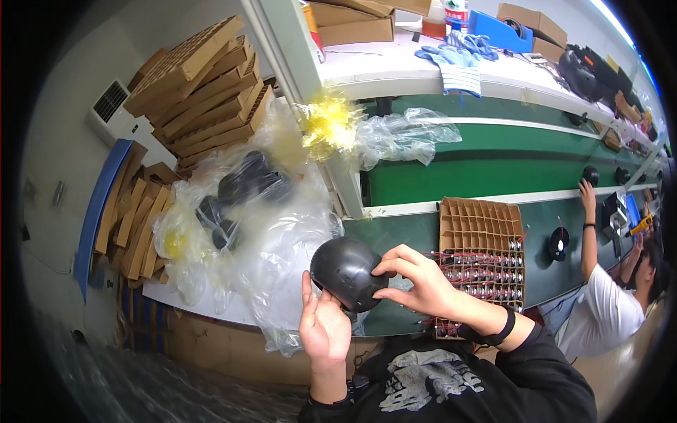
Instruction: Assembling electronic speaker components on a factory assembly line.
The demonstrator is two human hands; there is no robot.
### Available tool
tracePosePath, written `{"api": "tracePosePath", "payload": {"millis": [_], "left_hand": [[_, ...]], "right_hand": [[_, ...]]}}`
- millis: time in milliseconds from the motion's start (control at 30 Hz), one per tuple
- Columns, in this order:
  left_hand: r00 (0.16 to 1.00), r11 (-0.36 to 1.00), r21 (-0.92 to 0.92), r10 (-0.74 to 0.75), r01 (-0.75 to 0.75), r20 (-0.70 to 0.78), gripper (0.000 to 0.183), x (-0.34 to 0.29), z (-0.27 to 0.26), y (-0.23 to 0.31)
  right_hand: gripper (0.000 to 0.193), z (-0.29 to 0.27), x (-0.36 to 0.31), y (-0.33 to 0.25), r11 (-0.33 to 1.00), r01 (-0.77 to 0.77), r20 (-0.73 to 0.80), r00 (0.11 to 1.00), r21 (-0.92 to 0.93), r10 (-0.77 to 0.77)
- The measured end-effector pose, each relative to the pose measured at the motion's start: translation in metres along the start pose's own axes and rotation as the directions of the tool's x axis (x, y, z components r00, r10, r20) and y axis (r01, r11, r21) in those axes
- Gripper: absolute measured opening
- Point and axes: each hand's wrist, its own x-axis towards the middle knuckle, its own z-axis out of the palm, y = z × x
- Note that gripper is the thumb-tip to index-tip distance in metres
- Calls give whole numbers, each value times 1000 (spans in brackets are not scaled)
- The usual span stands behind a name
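A smooth black dome-shaped shell (345, 271) is held up between my two hands, above the near edge of the work surface. My left hand (326, 326) supports it from below, palm up, with its fingers reaching behind it. At the shell's right side, my right hand (419, 283) grips the rim between thumb and fingers. Right of my hands lies a cardboard divider tray (474, 222); its nearer cells carry rows of small metal parts with red wires, partly covered by my right forearm. Clear plastic bags (261, 247) with black parts inside lie to the left.
A green conveyor belt (451, 169) runs across the back under a white shelf (395, 67) with blue gloves (462, 60). Cardboard dividers (204, 92) are stacked at left. A round black part (558, 243) stands right of the tray. A co-worker (606, 310) reaches toward the belt.
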Motion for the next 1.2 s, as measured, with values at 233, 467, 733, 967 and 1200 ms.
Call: {"api": "tracePosePath", "payload": {"millis": [233, 467, 733, 967, 1200], "left_hand": [[998, 994, -95, -59, 61, 20, 43, -5, 4, -1], [998, 995, -77, -54, 56, 36, 45, -12, 17, -3], [996, 995, 55, 84, -85, 22, 60, -23, 28, -21], [981, 965, 177, 190, -195, 46, 68, -25, 25, -35], [930, 870, 329, 333, -367, 156, 72, -15, 38, -44]], "right_hand": [[28, 2, -9, -2, 996, 77, -31, 997, 42, -75], [31, 0, -10, -7, 848, 335, -83, 913, -412, -400], [24, 4, -13, -22, 832, 143, -121, 962, -536, -243], [14, 14, -14, -19, 829, 15, -117, 988, -559, -97], [17, 11, -5, -7, 911, 25, -174, 979, -412, -106]]}}
